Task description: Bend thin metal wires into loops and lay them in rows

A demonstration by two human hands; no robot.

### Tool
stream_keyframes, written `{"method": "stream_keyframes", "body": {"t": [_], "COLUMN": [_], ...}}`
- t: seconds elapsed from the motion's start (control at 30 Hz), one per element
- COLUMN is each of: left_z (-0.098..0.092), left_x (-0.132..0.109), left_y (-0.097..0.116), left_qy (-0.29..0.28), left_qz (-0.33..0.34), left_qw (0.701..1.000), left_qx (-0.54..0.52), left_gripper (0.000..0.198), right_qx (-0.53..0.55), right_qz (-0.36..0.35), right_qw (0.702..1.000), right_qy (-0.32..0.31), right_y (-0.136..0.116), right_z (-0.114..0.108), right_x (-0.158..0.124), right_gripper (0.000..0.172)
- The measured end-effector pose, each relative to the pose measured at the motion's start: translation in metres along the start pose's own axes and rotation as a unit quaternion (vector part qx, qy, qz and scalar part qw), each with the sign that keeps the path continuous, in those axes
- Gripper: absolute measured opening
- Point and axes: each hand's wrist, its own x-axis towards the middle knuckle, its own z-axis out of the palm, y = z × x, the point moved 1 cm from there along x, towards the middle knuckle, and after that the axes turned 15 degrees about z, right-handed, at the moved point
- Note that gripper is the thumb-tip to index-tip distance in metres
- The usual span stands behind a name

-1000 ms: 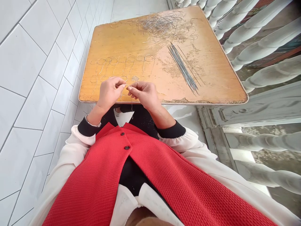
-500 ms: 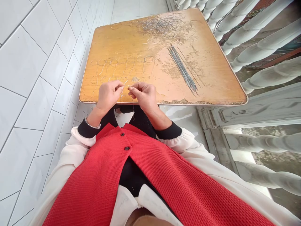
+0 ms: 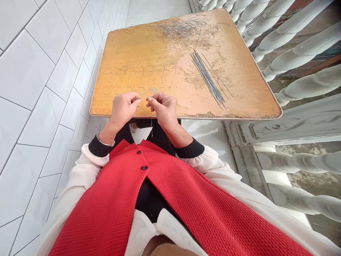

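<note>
Both my hands are over the near edge of the wooden table (image 3: 119, 46). Thumb and forefinger of my left hand (image 3: 124, 108) pinch one part of a thin wire (image 3: 151, 122). My right hand (image 3: 163, 108) pinches the same wire a short way to the right, and a loose end hangs below its fingertips past the table edge. Just beyond my hands, several wires bent into loops with straight tails (image 3: 149, 67) lie in two rows; my hands cover part of the nearer row.
A bundle of straight grey wires (image 3: 207, 78) lies at the table's right. A tangled heap of wire (image 3: 183, 28) sits at the far edge. White tiled wall (image 3: 34, 85) runs along the left, and a white balustrade (image 3: 298, 53) along the right.
My hands have barely moved; the right fingertips are slightly farther from the left ones, with a bit more wire showing between them.
</note>
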Motion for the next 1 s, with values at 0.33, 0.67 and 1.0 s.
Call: {"method": "stream_keyframes", "body": {"t": [0.33, 0.67, 1.0], "left_z": [0.001, 0.0, 0.002], "left_x": [0.001, 0.008, 0.008], "left_y": [-0.005, -0.012, -0.01], "left_qy": [-0.011, -0.008, 0.023], "left_qz": [-0.043, -0.044, -0.042], "left_qw": [0.998, 0.998, 0.999], "left_qx": [-0.032, -0.045, -0.016], "left_gripper": [0.014, 0.013, 0.013], "right_qx": [0.026, -0.011, 0.03], "right_qz": [0.02, 0.053, 0.117], "right_qw": [0.999, 0.995, 0.986], "right_qy": [-0.039, -0.088, -0.118], "right_y": [0.004, -0.002, 0.001], "right_z": [0.0, -0.012, -0.007], "right_x": [0.001, -0.003, -0.007], "right_gripper": [0.039, 0.043, 0.038]}}
